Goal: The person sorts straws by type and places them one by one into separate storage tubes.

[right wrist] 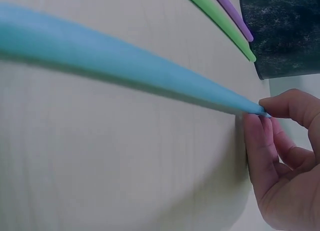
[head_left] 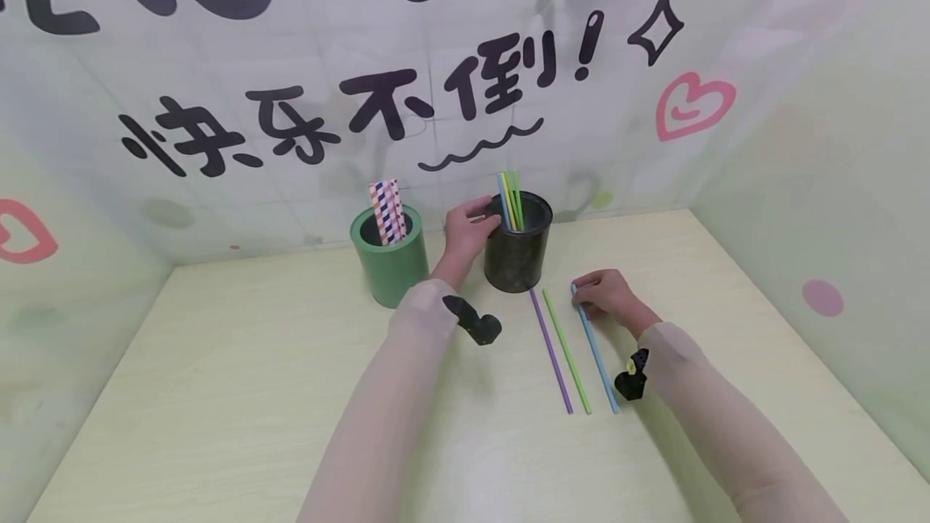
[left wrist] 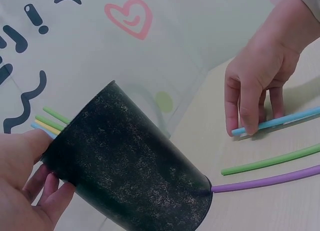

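Observation:
My left hand grips the black cup at its upper left edge, fingers and thumb near the rim in the left wrist view. Several straws, blue, yellow and green, stand in this cup. At the right, my right hand pinches the far end of a blue straw between thumb and fingers, low over the table. Left of it lie a green straw and a purple straw, roughly parallel, their far ends close to the cup's base.
A green cup with several patterned paper straws stands left of the black cup, near the back wall. The pale wooden table is bounded by printed white wall sheets behind and at both sides.

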`<state>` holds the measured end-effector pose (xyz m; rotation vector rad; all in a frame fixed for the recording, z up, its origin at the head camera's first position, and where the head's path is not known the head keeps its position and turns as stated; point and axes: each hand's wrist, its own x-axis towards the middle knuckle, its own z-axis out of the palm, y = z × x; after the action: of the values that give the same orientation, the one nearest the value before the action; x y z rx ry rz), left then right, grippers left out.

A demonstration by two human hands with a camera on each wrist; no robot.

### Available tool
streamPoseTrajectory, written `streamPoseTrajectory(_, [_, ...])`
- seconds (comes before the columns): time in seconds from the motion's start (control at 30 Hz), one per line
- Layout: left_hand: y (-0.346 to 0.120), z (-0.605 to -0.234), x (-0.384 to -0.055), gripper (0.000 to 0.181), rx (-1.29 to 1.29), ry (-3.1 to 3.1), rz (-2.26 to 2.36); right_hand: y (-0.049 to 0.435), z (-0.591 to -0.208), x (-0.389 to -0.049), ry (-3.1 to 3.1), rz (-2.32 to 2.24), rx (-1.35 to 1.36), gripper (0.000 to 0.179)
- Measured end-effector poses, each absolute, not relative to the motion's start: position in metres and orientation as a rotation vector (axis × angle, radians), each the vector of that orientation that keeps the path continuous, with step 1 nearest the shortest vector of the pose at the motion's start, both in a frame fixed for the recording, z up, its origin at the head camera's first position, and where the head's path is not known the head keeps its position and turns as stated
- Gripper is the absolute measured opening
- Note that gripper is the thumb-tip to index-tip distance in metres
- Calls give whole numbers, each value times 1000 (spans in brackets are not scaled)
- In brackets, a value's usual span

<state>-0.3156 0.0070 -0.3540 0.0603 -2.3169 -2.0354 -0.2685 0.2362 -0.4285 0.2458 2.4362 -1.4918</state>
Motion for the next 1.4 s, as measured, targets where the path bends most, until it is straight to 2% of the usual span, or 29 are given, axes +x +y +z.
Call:
streamPoseTrajectory(0.37, [7,-352,-314,38,45,-2310,-2036,239,-398,-280,2425,-1625,185,38])
streamPoseTrajectory(0.8, [7,-352,-314,38,58,-2322,-2038,222,-332,-302,2532,-1822,27,37])
streamPoseTrajectory(1.4, [7,-354,-316,38,63,-2308,-2062,190,-243,-322,2534,-2051,15,34])
